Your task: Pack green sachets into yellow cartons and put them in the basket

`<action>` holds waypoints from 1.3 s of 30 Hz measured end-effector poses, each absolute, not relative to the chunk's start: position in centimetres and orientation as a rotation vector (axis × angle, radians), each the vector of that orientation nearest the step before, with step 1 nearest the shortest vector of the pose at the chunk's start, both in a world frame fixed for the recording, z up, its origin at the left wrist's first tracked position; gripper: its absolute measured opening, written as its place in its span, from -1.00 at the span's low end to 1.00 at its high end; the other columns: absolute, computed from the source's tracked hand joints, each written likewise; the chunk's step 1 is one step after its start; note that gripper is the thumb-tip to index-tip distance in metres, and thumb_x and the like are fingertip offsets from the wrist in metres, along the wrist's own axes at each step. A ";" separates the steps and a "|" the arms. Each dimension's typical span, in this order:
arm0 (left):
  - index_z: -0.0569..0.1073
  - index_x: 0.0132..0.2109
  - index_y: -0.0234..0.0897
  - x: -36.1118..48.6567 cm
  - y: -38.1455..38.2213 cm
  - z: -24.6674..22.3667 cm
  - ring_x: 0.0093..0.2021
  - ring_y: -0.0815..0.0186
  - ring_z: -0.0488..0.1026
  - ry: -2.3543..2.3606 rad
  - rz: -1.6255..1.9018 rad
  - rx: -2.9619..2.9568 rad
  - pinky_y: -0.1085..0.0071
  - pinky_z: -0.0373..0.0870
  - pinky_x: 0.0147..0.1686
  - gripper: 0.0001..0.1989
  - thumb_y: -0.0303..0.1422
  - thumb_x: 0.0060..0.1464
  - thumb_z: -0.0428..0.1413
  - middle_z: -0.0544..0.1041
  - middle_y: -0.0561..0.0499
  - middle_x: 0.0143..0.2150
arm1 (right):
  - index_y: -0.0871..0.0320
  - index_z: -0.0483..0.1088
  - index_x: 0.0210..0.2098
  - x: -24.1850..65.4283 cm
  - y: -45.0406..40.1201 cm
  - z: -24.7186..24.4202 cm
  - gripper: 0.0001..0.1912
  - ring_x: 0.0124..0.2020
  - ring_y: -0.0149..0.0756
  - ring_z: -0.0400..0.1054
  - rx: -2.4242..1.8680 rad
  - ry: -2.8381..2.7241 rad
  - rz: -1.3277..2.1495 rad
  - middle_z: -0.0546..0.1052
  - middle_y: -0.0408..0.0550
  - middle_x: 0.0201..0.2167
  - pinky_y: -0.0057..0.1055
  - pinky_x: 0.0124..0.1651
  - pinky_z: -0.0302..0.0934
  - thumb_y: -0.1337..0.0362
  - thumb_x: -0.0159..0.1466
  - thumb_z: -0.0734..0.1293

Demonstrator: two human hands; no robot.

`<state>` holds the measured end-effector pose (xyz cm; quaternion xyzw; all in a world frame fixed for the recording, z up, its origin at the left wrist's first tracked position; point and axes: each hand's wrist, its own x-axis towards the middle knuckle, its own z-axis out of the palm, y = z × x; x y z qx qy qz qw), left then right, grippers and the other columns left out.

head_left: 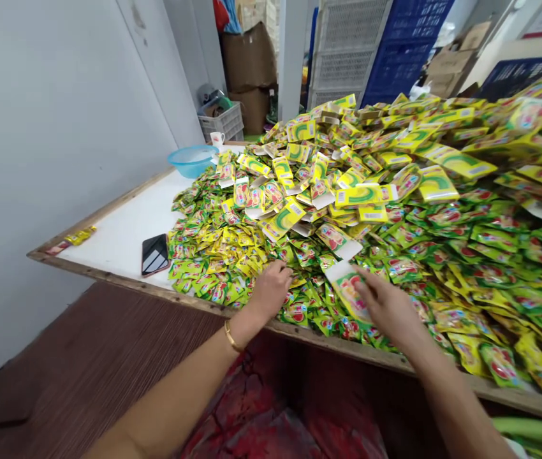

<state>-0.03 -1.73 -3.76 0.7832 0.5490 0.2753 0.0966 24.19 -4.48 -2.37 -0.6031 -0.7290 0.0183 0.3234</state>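
My right hand grips a small yellow and green carton with fruit pictures, thumb and fingers on its right side; a white flap stands out at its upper end. My left hand, with a gold bracelet at the wrist, is at the near edge of the pile with fingers curled together. What is in those fingers, if anything, is hidden. Around both hands lie many small green sachets and a patch of yellow sachets. Just beyond my hands another carton lies with its white flap out.
A large heap of yellow cartons covers the table's back and right. A phone and a blue basin rest on the white tabletop. Wooden edging borders it. Stacked crates and cardboard boxes stand behind.
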 end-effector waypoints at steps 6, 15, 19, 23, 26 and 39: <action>0.48 -0.16 -0.35 1.2 -1.7 -4.6 -0.10 0.11 0.41 1.690 0.490 2.453 0.20 0.33 -0.04 -0.75 -0.26 0.07 0.15 0.52 -0.18 -0.19 | 0.16 0.22 0.17 21.4 -7.4 -5.4 -0.52 -0.17 -0.15 0.35 -1.648 -1.998 -0.355 0.43 0.13 -0.09 -0.30 -0.28 0.27 0.11 0.32 0.15; 0.48 -0.32 -0.29 1.7 -1.1 -3.2 -0.28 0.24 0.44 1.814 0.447 2.369 0.38 0.32 -0.23 -0.88 -0.46 0.06 0.04 0.52 -0.08 -0.36 | 0.16 0.09 0.24 19.8 -8.7 -5.3 -0.46 -0.08 -0.10 0.27 -1.685 -2.036 -0.523 0.40 0.12 -0.02 -0.24 -0.17 0.12 0.21 0.29 0.21; 0.38 -0.42 -0.27 0.3 -1.7 -2.5 -0.47 0.38 0.28 1.807 0.904 2.016 0.47 0.23 -0.39 -0.88 -0.40 0.02 -0.02 0.35 0.11 -0.53 | 0.15 0.15 0.21 19.6 -8.7 -4.7 -0.46 -0.09 -0.11 0.27 -1.637 -2.040 -0.476 0.40 0.09 -0.04 -0.23 -0.13 0.11 0.16 0.26 0.23; 0.35 -0.41 -0.30 -0.5 -1.8 -2.5 -0.48 0.42 0.25 1.505 1.161 1.524 0.50 0.22 -0.43 -0.91 -0.39 -0.09 -0.01 0.33 0.15 -0.53 | 0.15 0.16 0.21 18.3 -8.6 -4.7 -0.42 -0.13 -0.14 0.26 -1.599 -2.106 -0.392 0.42 0.05 -0.10 -0.26 -0.11 0.10 0.16 0.23 0.28; 0.39 -0.32 -0.32 -0.2 -2.0 -2.5 -0.42 0.39 0.33 1.358 1.210 1.378 0.48 0.29 -0.35 -0.84 -0.40 -0.11 -0.02 0.42 0.10 -0.44 | 0.16 0.15 0.21 17.0 -8.5 -4.8 -0.42 -0.15 -0.16 0.26 -1.601 -2.095 -0.366 0.41 0.05 -0.11 -0.27 -0.13 0.10 0.15 0.24 0.28; 0.42 -0.18 -0.28 1.6 -5.1 -2.3 -0.15 0.23 0.44 1.558 1.181 2.052 0.30 0.35 -0.08 -0.83 -0.35 0.04 0.10 0.52 -0.08 -0.19 | 0.21 0.16 0.20 15.3 -9.0 -4.7 -0.43 -0.14 -0.12 0.26 -1.576 -2.100 -0.368 0.41 0.10 -0.14 -0.24 -0.13 0.12 0.16 0.24 0.26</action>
